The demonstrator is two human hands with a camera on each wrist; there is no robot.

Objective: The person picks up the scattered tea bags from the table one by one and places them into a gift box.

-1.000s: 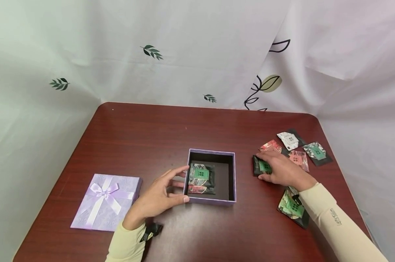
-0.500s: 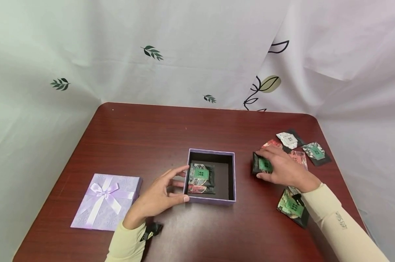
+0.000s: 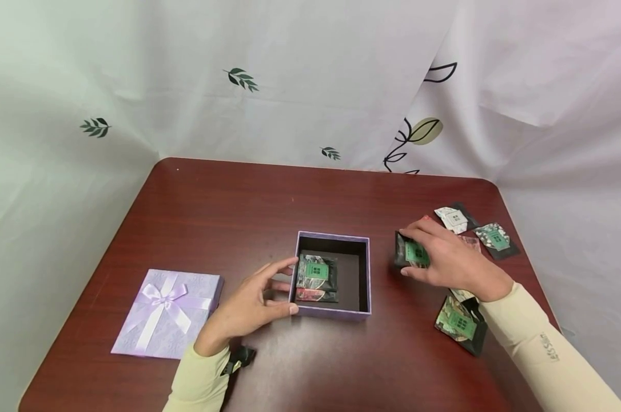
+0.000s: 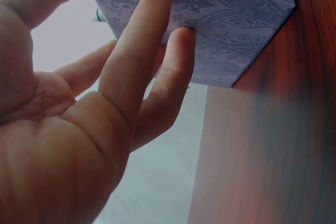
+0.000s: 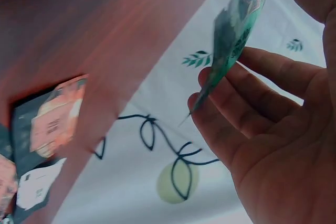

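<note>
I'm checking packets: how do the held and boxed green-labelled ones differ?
The held packet is pinched by the right hand, the boxed packet untouched. The held packet is raised off the table; the boxed packet lies in the box, overlapping a red packet. Both have green labels.

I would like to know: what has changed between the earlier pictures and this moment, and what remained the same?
The right hand, already on the green-labelled packet, has raised it slightly and now pinches it above the table. Nothing was let go. The left hand stays against the side of the open box; the packets inside and the ribboned lid have not moved.
</note>
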